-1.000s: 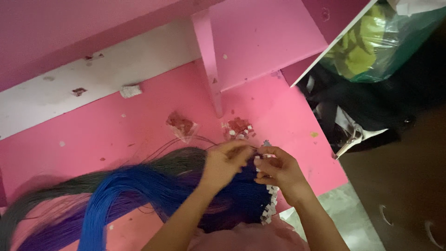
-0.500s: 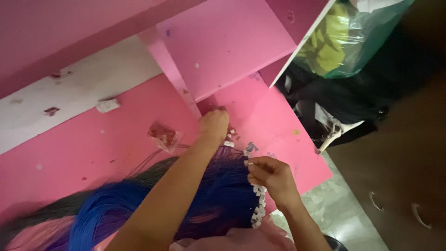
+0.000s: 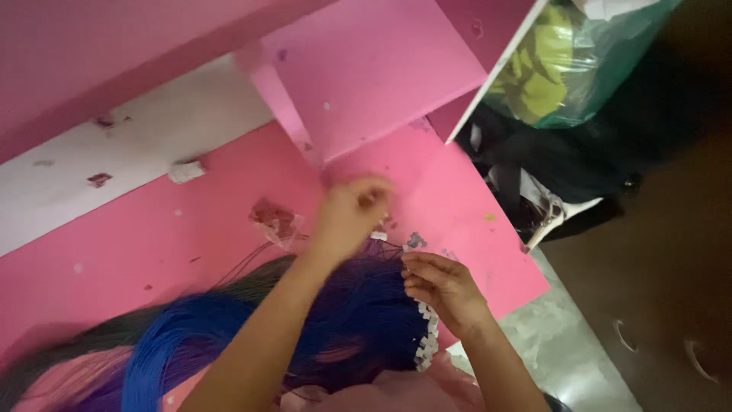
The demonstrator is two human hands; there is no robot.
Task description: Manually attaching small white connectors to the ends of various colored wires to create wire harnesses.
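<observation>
Left hand [image 3: 352,215] has reached further out to small bits [image 3: 396,233] ahead, grip unclear; right hand [image 3: 442,286] pinches blue wires [image 3: 351,320], running leftward.

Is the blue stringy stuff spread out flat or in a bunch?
In a bunch. The blue strands run together in one thick curved bundle on the pink table, under the left hand and beside the right hand.

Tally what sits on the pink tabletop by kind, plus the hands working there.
Bundle of blue and grey wires: 1
Small clear bag of reddish bits: 1
Strip of small white connectors: 1
Hands: 2, left hand blurred, right hand at the connectors
Total: 5
</observation>
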